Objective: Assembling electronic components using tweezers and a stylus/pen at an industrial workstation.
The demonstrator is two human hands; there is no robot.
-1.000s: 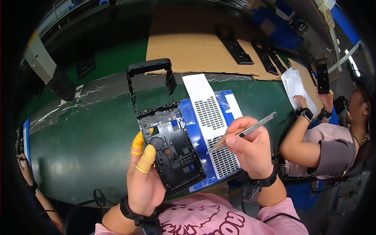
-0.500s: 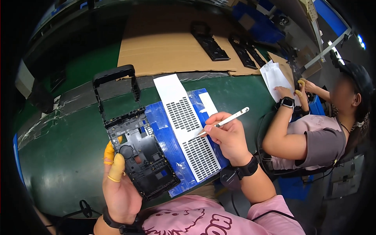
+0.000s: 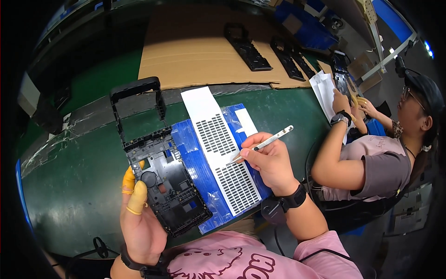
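Over the near edge of the green worktop (image 3: pixel 74 186), the black housing (image 3: pixel 169 179), clamped along its left side by the left hand (image 3: pixel 139 223), lies just left of the blue board (image 3: pixel 186 144), its long axis roughly parallel to the white patterned sheet (image 3: pixel 218 161). The right hand (image 3: pixel 272 167), nearer that sheet, pinches a slim silver tool (image 3: pixel 275 137) slanting crosswise, tip toward the sheet's plain middle band; whether it touches, I cannot tell.
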